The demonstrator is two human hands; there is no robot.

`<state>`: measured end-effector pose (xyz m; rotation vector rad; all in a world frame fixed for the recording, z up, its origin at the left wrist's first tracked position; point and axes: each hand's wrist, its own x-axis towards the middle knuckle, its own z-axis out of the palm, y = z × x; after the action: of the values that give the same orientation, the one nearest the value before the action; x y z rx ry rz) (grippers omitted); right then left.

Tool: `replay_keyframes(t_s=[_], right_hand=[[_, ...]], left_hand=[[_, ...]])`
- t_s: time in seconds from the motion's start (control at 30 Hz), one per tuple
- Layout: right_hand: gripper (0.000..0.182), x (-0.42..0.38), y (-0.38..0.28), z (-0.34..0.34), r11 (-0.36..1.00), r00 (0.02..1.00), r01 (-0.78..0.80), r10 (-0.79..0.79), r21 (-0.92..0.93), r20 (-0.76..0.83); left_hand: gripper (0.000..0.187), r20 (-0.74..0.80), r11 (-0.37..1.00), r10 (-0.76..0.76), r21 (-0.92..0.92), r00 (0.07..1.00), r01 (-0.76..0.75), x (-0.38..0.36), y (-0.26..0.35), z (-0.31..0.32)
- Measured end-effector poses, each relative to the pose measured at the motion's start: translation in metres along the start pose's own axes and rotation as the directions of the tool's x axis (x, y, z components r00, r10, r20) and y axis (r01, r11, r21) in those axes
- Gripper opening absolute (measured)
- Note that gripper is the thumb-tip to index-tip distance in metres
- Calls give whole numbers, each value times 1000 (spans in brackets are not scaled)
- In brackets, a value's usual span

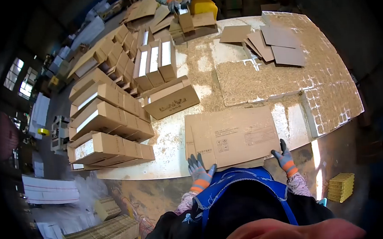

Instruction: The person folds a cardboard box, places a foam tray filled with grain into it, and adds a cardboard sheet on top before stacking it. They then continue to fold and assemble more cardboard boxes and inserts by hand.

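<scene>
A stack of flat cardboard cartons (233, 136) with printed text and symbols lies in front of me at the table's near edge. My left hand (200, 169), in a grey glove with an orange cuff, rests its spread fingers at the near left corner of this cardboard. At the near right corner is my right hand (285, 158), gloved the same way, fingers apart and one fingertip at or close to the cardboard's edge. Neither hand grips anything that I can see. Beyond the cartons, to the left, stands an open folded box (171, 101) with a dark printed picture.
Open boxes with white inserts (154, 62) stand in rows on the left. Dust-covered white foam blocks (259, 82) fill the right side, with loose cardboard sheets (287, 41) on top. Across the table, a person in a yellow apron (203, 7) handles a box (185, 21).
</scene>
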<state>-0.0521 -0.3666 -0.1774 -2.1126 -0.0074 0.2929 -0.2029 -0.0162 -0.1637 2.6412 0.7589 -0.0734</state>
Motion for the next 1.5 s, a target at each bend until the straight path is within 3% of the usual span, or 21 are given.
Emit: replay_keyframes(t_s=[0.1, 0.17, 0.3, 0.37, 0.4, 0.43, 0.5, 0.53, 0.57, 0.6, 0.7, 0.77, 0.83, 0.93, 0.97, 1.13, 1.2, 1.23, 1.3, 1.43, 1.5], right_hand=[[92, -11, -21, 12, 998, 996, -15, 9, 59, 89], [97, -15, -43, 2, 978, 994, -16, 37, -206, 101], [57, -21, -108, -56, 939, 938, 345, -345, -9, -19], [30, -18, -149, -79, 882, 861, 457, -472, -116, -189], [22, -11, -157, -82, 846, 807, 520, -531, -113, -258], [19, 1, -164, -84, 594, 562, 715, -802, -369, -203], [16, 31, -155, -62, 654, 572, 694, -755, -301, -320], [17, 41, -151, -46, 769, 767, 609, -506, 197, -395], [17, 50, -152, -29, 655, 921, 385, -236, 650, -308], [20, 54, -152, -13, 582, 938, 343, -171, 737, -302], [31, 47, -169, -15, 665, 958, 278, -243, 693, -151], [37, 42, -175, -28, 675, 940, 297, -330, 676, -84], [44, 43, -185, -30, 676, 910, 316, -414, 666, -12], [78, 41, -206, -21, 602, 835, 431, -549, 672, -43], [87, 31, -218, -18, 697, 904, 285, -424, 658, 58], [102, 66, -203, -8, 648, 626, 756, -758, -93, -186], [98, 57, -222, -18, 596, 572, 774, -803, -213, -168], [91, 54, -227, -22, 526, 566, 757, -824, -389, -12], [84, 50, -227, -23, 431, 580, 726, -802, -536, 140], [62, 38, -228, -33, 418, 527, 798, -833, -435, 166], [60, 31, -222, -28, 444, 545, 814, -808, -375, 225]], left_hand=[[100, 102, 974, -164, -142, 981, 178, -13, 30, -2], [94, 41, 944, -178, -274, 983, 182, -2, 14, -2], [57, -218, 892, 157, -388, 963, -233, 12, 20, -101], [44, -49, 823, 175, -541, 983, -173, 21, 38, -161], [38, -159, 854, 273, -413, 949, -315, 27, 43, -177], [38, -114, 872, 243, -410, 963, -268, 39, 36, -180], [38, -16, 934, 161, -322, 987, -157, 51, 46, -186], [38, -124, 886, 234, -381, 964, -264, 61, 42, -179], [38, -238, 825, 297, -424, 925, -374, 72, 37, -171], [42, -231, 842, 280, -407, 932, -354, 73, 40, -173], [49, -15, 914, 140, -384, 990, -135, 83, 40, -186], [57, 25, 959, 152, -246, 988, -141, 87, 44, -197], [61, -51, 950, 225, 234, 973, -207, 91, 53, -207], [57, 69, 861, 365, 355, 929, -365, 91, 74, -223], [55, 224, 785, 417, 399, 881, -473, 94, 81, -225], [54, 364, 677, 552, 330, 751, -658, 107, 89, -205], [56, 683, 800, 391, 79, 617, -595, 88, 102, -233], [60, 693, 750, 517, -85, 503, -655, 83, 89, -233], [70, 376, 617, 750, -102, 543, -781, 56, 73, -235], [88, 310, 731, 585, 199, 749, -653, 56, 76, -202], [88, -216, 533, 846, 389, 488, -752, 75, 66, -196]])
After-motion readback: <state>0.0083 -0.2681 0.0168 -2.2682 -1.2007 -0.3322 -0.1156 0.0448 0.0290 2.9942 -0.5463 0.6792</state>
